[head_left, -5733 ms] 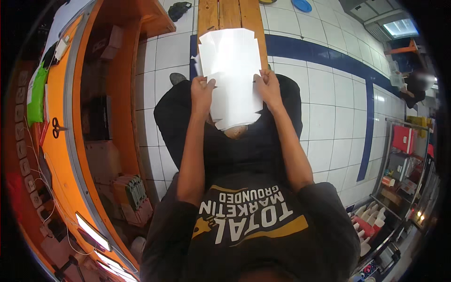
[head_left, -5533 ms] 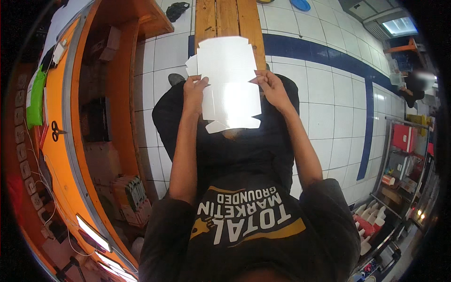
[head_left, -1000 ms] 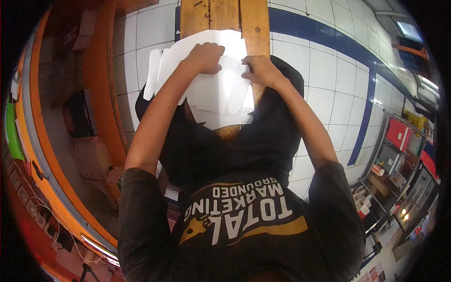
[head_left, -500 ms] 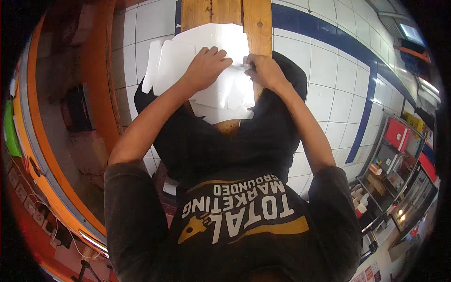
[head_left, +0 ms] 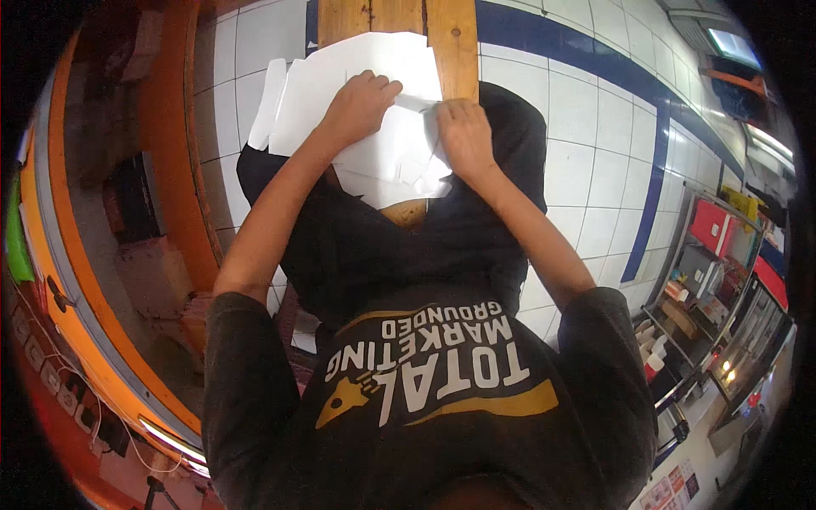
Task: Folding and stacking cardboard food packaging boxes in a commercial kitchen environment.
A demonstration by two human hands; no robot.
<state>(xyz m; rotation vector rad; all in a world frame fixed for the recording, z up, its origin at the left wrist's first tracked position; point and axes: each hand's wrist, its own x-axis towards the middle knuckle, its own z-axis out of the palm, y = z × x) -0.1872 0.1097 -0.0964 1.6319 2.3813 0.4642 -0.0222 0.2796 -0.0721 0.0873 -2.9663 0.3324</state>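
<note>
A stack of glossy white sheets, some with cut or angled edges, lies on the wooden bench between my legs. My left hand rests on the stack with its fingers curled and the fingertips at a narrow white strip or raised edge. At the strip's other end, by the right side of the stack, my right hand is closed with its knuckles up. Its fingertips are hidden, so whether a small tool is in it cannot be made out. Bright glare covers the sheets between both hands.
I sit astride the wooden bench. White floor tiles with a blue band lie to the right. A metal shelf rack with a red box stands at far right. An orange-framed structure runs along the left.
My right hand has turned from a side-on pinch to knuckles up and covers its fingertips. Both hands and the sheets appear slightly further left and up in the view.
</note>
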